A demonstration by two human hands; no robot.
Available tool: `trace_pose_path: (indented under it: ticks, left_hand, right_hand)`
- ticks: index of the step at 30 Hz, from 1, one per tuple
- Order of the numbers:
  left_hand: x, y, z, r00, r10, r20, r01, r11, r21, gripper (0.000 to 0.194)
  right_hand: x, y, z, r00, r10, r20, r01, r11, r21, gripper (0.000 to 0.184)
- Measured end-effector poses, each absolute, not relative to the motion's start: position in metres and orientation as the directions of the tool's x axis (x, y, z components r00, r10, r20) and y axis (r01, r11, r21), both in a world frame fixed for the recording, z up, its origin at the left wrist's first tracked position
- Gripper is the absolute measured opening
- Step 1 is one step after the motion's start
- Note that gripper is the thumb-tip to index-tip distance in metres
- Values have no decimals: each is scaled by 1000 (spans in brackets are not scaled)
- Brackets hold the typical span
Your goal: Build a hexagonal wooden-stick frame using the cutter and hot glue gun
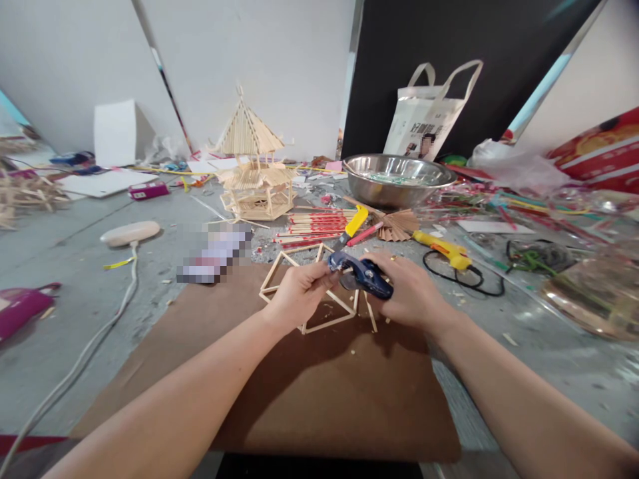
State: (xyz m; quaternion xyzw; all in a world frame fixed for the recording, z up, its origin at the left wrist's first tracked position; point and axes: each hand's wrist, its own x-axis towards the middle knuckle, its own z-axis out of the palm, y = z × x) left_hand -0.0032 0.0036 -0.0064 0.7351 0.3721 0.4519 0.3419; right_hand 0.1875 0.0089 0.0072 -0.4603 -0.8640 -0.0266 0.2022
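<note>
In the head view, my right hand (407,289) is wrapped round a dark blue hand cutter (367,276), whose far end points left. My left hand (302,289) is closed in a pinch right at that end. A pale bit, apparently a thin wooden stick (345,271), shows between the fingers and the cutter; most of it is hidden. Beneath both hands, an open frame of glued wooden sticks (329,324) rests on a brown sheet (319,399). My left hand covers part of this frame. A few loose stick pieces lie beside it.
Behind the hands are a yellow utility knife (355,223), red-tipped matchsticks (317,225) and a stick pagoda (254,173). A steel bowl (399,193) stands back right, near a yellow glue gun (444,249) with a black cord. Left are a phone (217,256) and a white corded device (130,233).
</note>
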Motion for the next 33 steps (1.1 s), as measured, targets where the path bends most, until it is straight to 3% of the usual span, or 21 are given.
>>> trace_pose_path:
  ticks: [12, 21, 33]
  left_hand:
    - [-5, 3, -3, 327, 847, 418, 265, -507, 820, 21]
    - [-3, 1, -3, 309, 823, 477, 272, -557, 784, 20]
    - [-3, 1, 0, 301, 861, 410, 312, -496, 811, 21]
  right_hand:
    - [189, 8, 4, -482, 773, 412, 819, 564, -100, 41]
    - [184, 4, 10, -440, 833, 336, 862, 496, -101, 31]
    - [179, 0, 14, -379, 886, 269, 907, 412, -80, 23]
